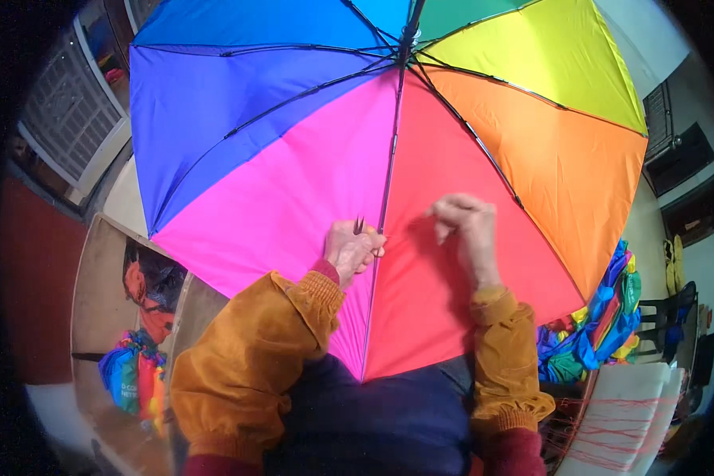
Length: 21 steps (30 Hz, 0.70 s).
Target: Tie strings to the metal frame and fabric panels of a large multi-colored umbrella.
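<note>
An open umbrella [285, 182] with panels of several bright colours spreads before me, its black ribs and shaft showing. My left hand [351, 250] is closed at the seam between the pink and red panels. From its fist poke the two dark pointed tips of small snips [358, 225]; the rest of them is hidden in the palm. Its thumb and fingertips meet at the black rib [387, 182]. Over the red panel, apart from the rib, my right hand [468, 226] is raised with bent, pinched fingers. Motion blurs it, and whatever it may hold is too small to make out.
Folded multicoloured fabric [131, 373] lies at the lower left by a wooden surface [95, 285]. A heap of colourful cloth [595, 325] stands at the right. Below it, red threads lie across a pale padded surface [623, 412]. A dark chair [666, 317] is farther back.
</note>
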### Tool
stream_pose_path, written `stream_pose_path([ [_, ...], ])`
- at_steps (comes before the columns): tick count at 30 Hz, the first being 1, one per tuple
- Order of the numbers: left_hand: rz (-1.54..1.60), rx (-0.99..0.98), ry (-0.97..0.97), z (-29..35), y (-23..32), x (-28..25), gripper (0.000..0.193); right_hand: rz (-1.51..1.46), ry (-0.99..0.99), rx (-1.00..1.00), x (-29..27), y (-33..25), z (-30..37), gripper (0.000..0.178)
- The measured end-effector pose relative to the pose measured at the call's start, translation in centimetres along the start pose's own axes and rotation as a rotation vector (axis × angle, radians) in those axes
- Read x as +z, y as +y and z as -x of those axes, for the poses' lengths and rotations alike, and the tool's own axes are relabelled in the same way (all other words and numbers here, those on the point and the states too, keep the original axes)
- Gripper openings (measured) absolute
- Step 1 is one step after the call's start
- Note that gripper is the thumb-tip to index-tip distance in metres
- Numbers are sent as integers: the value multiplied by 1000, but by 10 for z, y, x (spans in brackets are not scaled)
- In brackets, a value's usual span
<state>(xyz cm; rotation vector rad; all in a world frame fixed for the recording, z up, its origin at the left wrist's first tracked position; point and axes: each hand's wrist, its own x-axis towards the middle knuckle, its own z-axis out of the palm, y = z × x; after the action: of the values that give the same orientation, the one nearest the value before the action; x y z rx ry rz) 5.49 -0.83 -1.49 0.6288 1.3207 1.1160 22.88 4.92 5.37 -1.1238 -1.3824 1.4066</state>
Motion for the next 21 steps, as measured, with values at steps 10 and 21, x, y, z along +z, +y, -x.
stream_pose_path([
  [10, 258, -199, 126, 5, 10, 3, 9, 1050, -177, -529, 30, 55, 10, 10],
  [21, 285, -200, 104, 4, 10, 1, 11, 1018, -358, -514, 25, 51, 5, 10],
])
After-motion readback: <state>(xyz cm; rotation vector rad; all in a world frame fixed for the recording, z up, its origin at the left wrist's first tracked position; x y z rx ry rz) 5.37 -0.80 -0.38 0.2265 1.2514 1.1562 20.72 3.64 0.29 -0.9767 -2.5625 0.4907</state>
